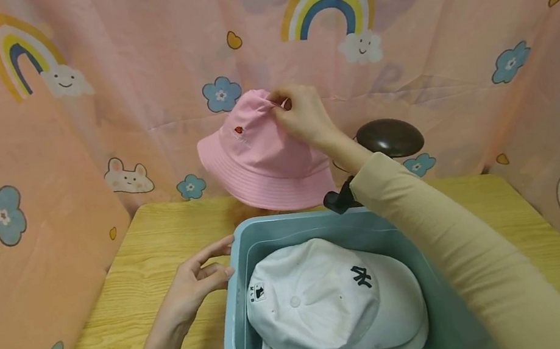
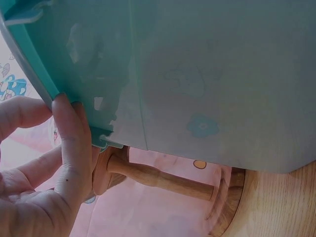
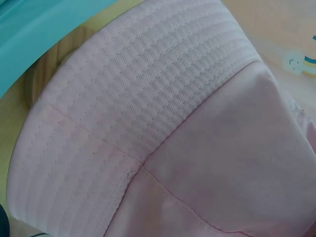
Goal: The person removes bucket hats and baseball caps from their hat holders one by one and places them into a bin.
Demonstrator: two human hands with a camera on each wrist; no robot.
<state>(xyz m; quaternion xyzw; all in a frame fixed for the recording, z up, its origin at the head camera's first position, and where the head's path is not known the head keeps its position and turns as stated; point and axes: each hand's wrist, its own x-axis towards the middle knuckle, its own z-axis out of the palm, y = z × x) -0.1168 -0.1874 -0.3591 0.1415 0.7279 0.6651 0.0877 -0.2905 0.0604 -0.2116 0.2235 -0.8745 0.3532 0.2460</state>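
My right hand [image 1: 303, 112] pinches the crown of a pink bucket hat [image 1: 265, 152] with a small strawberry patch, just behind the basin. Its stitched brim [image 3: 148, 94] fills much of the right wrist view, where the hand itself does not show. At the left rim of a blue-grey plastic basin [image 1: 236, 330] is my left hand [image 1: 188, 288]. Close up, its fingertips [image 2: 60, 101] meet on the basin's lip, pinching it. Inside the basin lies a white baseball cap [image 1: 312, 302] with a dark NY logo, its bill toward the right.
A wooden stand with a turned post [image 2: 163, 180] shows past the basin in the left wrist view. To the right of the hat is a dark dome-shaped thing [image 1: 389, 137]. The wood-grain table [image 1: 112, 332] ends at a pink patterned curtain [image 1: 159, 114].
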